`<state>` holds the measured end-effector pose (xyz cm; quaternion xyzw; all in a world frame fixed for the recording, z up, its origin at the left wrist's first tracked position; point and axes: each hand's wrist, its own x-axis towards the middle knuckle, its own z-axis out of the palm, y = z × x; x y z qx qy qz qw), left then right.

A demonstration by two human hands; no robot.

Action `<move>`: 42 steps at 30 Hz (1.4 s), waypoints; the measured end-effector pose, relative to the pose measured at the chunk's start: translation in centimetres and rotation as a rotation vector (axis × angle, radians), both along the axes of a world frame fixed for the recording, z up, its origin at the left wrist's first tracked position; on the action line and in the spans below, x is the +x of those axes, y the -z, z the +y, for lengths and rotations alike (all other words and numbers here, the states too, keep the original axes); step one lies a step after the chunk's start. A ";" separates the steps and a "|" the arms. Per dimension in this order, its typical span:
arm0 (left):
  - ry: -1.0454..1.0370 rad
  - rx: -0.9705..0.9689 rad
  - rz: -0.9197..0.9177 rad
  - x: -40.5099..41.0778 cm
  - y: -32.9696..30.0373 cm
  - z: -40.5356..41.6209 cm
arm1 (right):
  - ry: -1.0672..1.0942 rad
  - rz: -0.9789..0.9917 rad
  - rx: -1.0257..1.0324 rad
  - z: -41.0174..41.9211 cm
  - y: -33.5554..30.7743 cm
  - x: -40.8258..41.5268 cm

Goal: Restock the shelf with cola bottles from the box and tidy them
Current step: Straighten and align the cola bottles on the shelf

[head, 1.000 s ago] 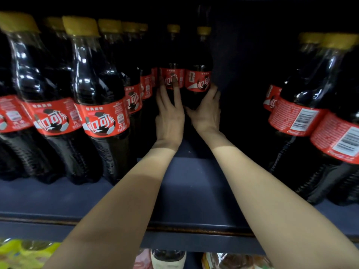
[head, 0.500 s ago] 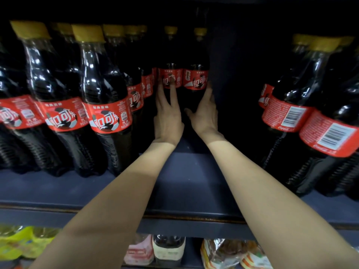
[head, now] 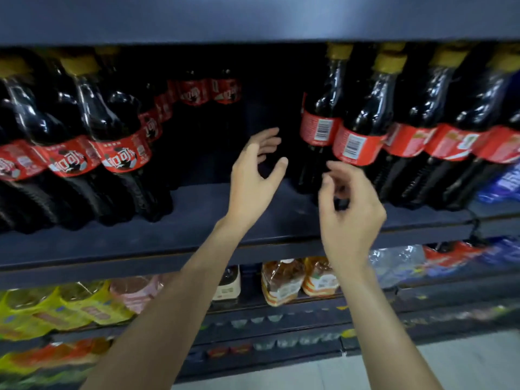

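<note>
Cola bottles with red labels and yellow caps stand in rows on the dark shelf (head: 197, 220). One group (head: 121, 153) fills the left side, another (head: 357, 130) the right. Two bottles (head: 211, 91) stand deep at the back of the gap between them. My left hand (head: 253, 178) hovers over the bare middle of the shelf, fingers spread, holding nothing. My right hand (head: 349, 206) is in front of the right group's nearest bottle (head: 318, 130), fingers curled loosely and apart, gripping nothing.
An upper shelf board (head: 253, 21) runs overhead. Below are yellow packs (head: 56, 308), bagged goods (head: 284, 280) and a small bottle (head: 228, 285). Blue packages (head: 501, 184) lie at the far right. Light floor (head: 464, 358) shows at the bottom right.
Both hands have let go of the two back bottles and pulled out toward the shelf front. The view has drawn back and shifted right, showing lower shelves.
</note>
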<state>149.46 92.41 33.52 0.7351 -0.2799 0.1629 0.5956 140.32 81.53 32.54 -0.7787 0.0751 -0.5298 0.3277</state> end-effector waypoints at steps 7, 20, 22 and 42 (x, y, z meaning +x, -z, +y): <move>0.160 0.098 0.092 3.0 -0.3 -6.0 | 0.237 0.132 0.133 -2.1 0.5 2.4; -0.121 0.035 0.014 1.7 1.2 2.0 | -0.106 0.101 0.222 1.0 0.1 4.0; -0.158 0.055 0.009 1.7 0.9 4.0 | -0.142 0.124 0.220 2.5 0.0 5.5; -0.311 0.142 0.025 1.3 1.4 7.5 | -0.527 0.331 0.151 0.9 1.2 6.0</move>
